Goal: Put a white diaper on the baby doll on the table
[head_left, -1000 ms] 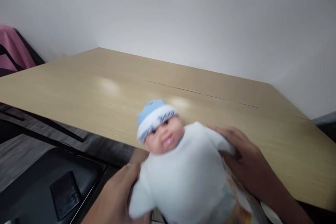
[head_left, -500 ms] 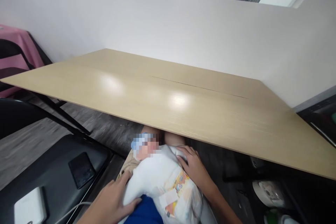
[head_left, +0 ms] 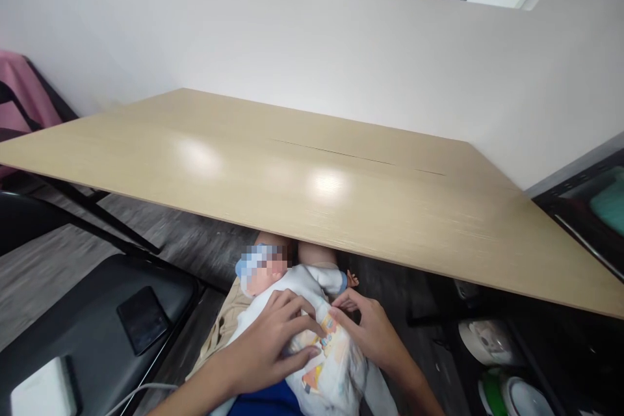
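A baby-sized figure, doll or baby I cannot tell, lies on its back across my lap with its blurred head [head_left: 263, 271] toward the table. It wears a blue-and-white cap, a white long-sleeved shirt [head_left: 305, 283] with blue cuffs, and a white diaper [head_left: 341, 364] with an orange print. My left hand [head_left: 280, 331] rests over the shirt and diaper front, fingers spread and curved. At the diaper's upper right edge, my right hand [head_left: 370, 328] holds thumb and fingers close together. The figure's small hand [head_left: 351, 279] shows just beyond. Blue cloth [head_left: 268, 401] lies below the diaper.
A wooden table [head_left: 219, 175] reaches over my knees. On the left, a black chair [head_left: 92, 331] bears a dark phone [head_left: 142, 320] and a white box-like device [head_left: 45, 390] near a pale cable [head_left: 141, 389]. White containers [head_left: 485, 342] stand low on the right.
My left hand has moved right and up from the figure's side onto the diaper front. My right hand has slid down from the sleeve to the diaper's edge, uncovering the small hand.
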The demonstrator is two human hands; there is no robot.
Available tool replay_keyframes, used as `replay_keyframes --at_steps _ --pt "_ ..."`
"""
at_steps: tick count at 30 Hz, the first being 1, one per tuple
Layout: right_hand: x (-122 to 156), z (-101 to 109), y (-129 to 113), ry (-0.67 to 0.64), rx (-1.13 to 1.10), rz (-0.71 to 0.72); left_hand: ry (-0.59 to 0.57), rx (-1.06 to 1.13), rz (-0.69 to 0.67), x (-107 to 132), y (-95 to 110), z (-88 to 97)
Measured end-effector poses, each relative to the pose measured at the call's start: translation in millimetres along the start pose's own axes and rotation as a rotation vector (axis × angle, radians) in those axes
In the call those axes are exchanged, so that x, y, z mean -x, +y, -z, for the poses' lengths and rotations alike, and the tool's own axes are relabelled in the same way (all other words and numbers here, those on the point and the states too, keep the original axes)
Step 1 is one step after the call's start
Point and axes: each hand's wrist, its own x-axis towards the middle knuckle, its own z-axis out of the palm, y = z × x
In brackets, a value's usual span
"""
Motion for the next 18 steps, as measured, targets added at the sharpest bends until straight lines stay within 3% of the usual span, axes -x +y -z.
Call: replay_keyframes --at_steps 5,8,10,12,15,18 --pt "-10.1 2.4 24.8 0.045 0.012 -0.019 0.020 0.039 -0.051 1.5 -2.8 -0.3" --pt "-21.4 6.3 38.5 0.176 0.081 -0.038 -0.005 0.066 -0.125 17.1 -0.5 8.1" --pt "-25.2 6.7 35.5 0.235 0.136 -0.011 -0.054 0.109 -0.129 33.5 -1.8 14.5" --pt "-23.8 2.0 20.2 0.165 0.153 0.066 -0.112 0.134 -0.088 51.3 -6.1 18.3" --pt "-14.3 -12.7 -14.1 -0.114 0.183 0.221 -0.190 0.156 -0.027 69.5 -14.4 16.7" --pt "0.3 -20.2 -38.0 -0.206 0.276 0.272 -0.175 0.178 -0.028 66.8 -17.7 11.3"
